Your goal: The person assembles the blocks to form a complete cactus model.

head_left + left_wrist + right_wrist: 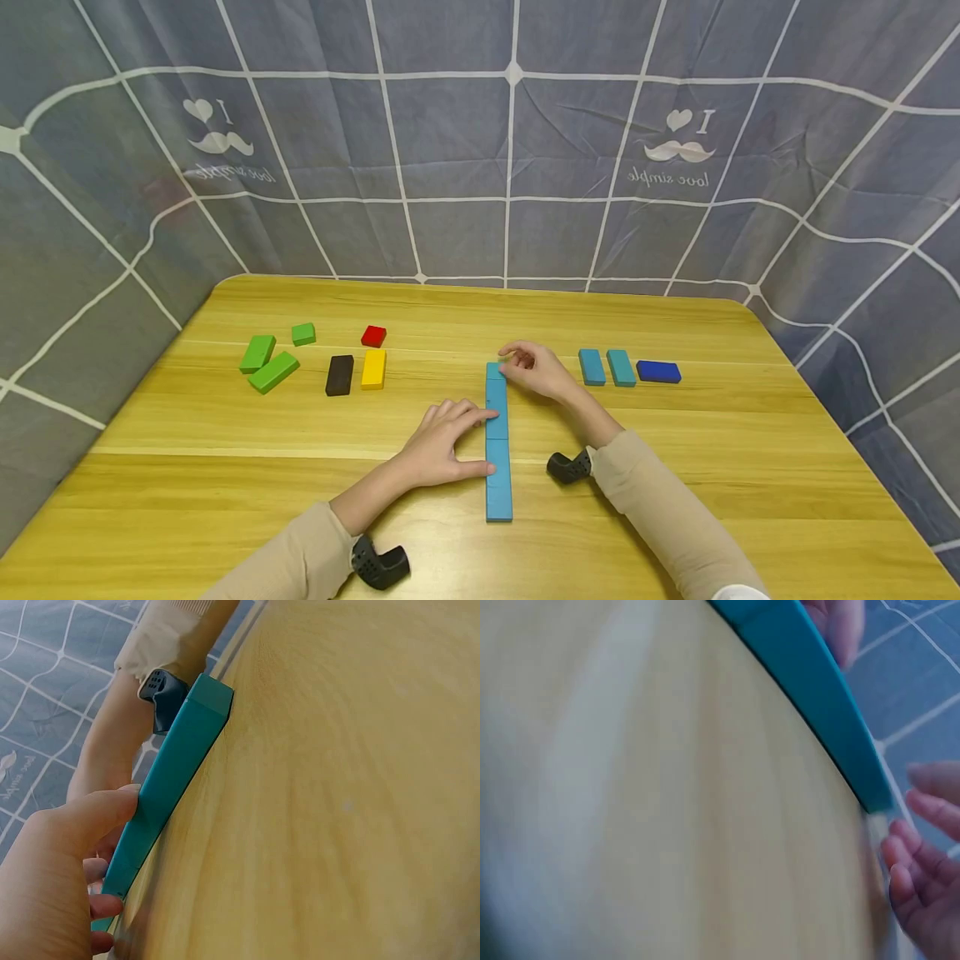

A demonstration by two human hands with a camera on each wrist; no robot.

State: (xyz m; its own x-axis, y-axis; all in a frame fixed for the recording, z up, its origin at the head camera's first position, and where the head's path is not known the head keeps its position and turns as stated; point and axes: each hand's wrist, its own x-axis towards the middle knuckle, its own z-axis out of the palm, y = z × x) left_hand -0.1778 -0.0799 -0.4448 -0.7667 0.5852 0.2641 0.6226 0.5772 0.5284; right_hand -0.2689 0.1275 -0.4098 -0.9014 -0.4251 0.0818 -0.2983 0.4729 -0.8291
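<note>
Light-blue blocks [498, 500] lie end to end in a straight row, with a short block [492, 371] at the far end. My left hand [438, 447] is at the row's left side, its thumb and index finger stretched out and touching the blocks. In the left wrist view the thumb rests against the row's side [176, 765]. By the far end hovers my right hand [543, 373], fingers loosely bent and holding nothing. The right wrist view shows its fingers [904, 889] slightly apart from the row's end [874, 791]; whether the thumb touches is unclear.
Two light-blue blocks [592, 367] and a dark-blue block [658, 372] lie to the right. Leftward are a yellow block [373, 369], black block [340, 375], red block [373, 336] and several green blocks [273, 372]. A grey curtain [450, 142] hangs behind the wooden table [225, 467].
</note>
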